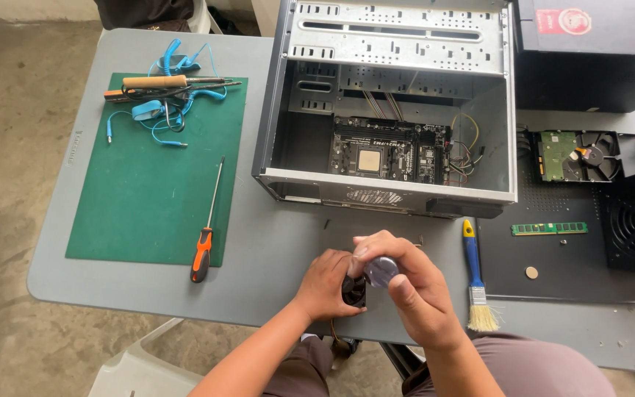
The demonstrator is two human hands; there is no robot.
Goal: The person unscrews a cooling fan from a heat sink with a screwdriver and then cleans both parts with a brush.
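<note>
A grey table (pixel 273 257) is holding lots of things — a green mat (pixel 148 198), an open computer case (pixel 398 110), a blue brush (pixel 475 276) and a black panel (pixel 575 272). An orange screwdriver (pixel 203 246) is lying half on the mat.

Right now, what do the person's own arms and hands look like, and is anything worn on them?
Both forearms are bare with no sleeves in view. The left hand and the right hand are ungloved, and no ring, watch or wrist strap shows on them. Brownish-mauve trousers cover the lap below the arms.

Repair workshop (opened computer case (pixel 398 110), screwdriver (pixel 205 235))
</note>
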